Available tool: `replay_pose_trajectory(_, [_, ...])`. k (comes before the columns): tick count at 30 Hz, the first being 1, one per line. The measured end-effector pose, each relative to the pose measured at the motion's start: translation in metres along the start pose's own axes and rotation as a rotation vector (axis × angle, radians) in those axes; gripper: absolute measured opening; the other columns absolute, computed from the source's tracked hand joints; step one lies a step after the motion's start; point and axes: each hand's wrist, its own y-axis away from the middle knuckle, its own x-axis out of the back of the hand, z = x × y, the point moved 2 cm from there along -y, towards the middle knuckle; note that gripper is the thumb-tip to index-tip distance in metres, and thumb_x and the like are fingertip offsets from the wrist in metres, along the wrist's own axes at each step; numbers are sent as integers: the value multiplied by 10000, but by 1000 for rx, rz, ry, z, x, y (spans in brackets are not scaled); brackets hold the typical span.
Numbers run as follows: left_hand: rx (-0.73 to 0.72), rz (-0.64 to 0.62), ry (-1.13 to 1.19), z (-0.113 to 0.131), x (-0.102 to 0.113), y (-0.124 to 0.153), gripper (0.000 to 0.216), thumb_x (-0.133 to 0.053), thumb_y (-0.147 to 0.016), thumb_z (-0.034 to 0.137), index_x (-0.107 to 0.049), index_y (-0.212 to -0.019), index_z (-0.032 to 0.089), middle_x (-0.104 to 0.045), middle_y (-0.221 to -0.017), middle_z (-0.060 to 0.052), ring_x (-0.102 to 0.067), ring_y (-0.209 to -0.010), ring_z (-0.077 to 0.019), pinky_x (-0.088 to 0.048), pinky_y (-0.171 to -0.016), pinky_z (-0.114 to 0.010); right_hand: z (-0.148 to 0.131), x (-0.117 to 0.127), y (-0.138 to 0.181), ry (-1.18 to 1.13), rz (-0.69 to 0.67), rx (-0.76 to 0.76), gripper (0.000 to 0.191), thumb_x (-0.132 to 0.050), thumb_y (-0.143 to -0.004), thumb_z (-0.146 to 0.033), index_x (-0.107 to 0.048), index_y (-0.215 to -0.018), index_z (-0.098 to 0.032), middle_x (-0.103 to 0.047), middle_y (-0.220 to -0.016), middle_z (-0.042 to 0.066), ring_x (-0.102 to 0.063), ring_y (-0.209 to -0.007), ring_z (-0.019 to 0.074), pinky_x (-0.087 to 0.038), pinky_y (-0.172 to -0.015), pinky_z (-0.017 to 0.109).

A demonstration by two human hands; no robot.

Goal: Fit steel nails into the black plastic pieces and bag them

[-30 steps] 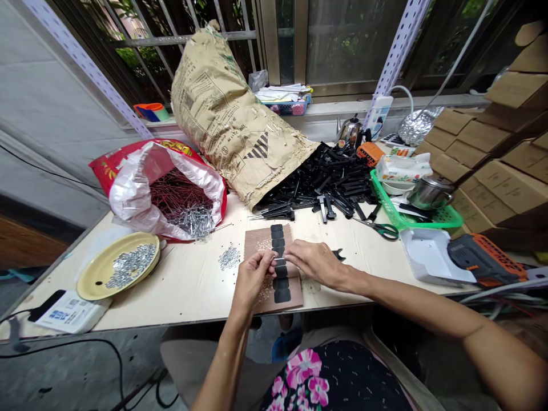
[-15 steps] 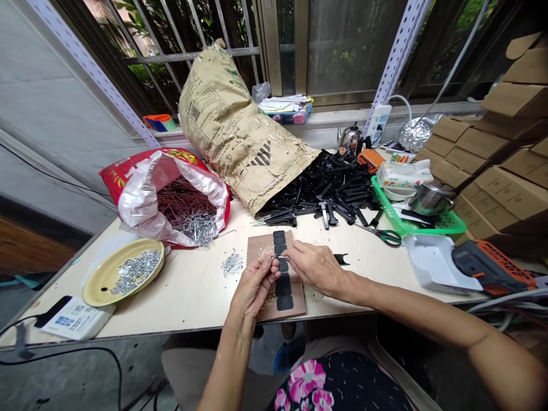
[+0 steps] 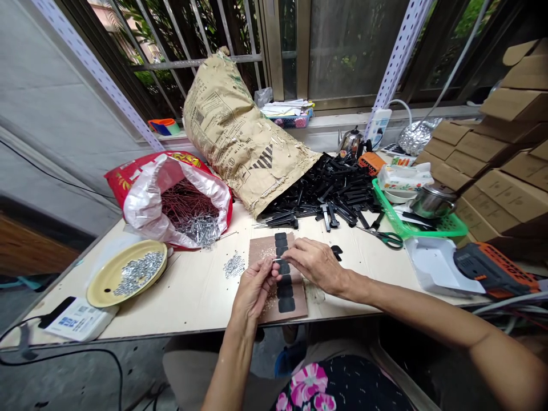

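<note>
A brown board [image 3: 262,249] with a row of black pads [image 3: 285,291] lies at the table's near edge. My left hand [image 3: 253,286] hovers over its left side, fingers pinched on a thin metal pin [image 3: 276,261]. My right hand [image 3: 315,264] rests on the board's right side, fingers curled, its fingertips meeting the same pin. A small heap of silver screws [image 3: 233,265] lies just left of the board. A black plastic clip [image 3: 336,250] sits beside my right hand.
A torn paper sack [image 3: 240,137] spills black clips [image 3: 334,191] behind the board. A red-and-white bag of nails [image 3: 180,200], a yellow plate [image 3: 100,285] of screws, scissors [image 3: 387,237], a green basket [image 3: 445,225], a drill [image 3: 492,271] and cardboard boxes [image 3: 505,154] surround it.
The camera has shifted slightly, so everything sits a little further right and lower. Both hands stay at the pin over the board, with only small finger movements.
</note>
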Motion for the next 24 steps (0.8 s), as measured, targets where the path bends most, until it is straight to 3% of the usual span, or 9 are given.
replay_pose_trajectory(10, [-34, 42, -68, 0, -3, 1, 325, -840, -546, 280, -678, -749, 83, -647, -616, -12, -553, -499, -55, -534, -528, -172, -1, -2, 2, 210, 66, 67, 158, -488, -924, -237, -621, -841, -215, -580, -801, 8, -463, -766, 137, -274, -626, 281])
replay_pose_trajectory(24, [-71, 29, -203, -2, -3, 0, 286, -809, -591, 323, -684, -724, 103, -643, -622, -1, -551, -494, -54, -500, -532, -174, 6, -6, 8, 258, 34, 158, 172, -449, -934, -185, -604, -861, -192, -564, -772, 25, -445, -747, 146, -250, -604, 292])
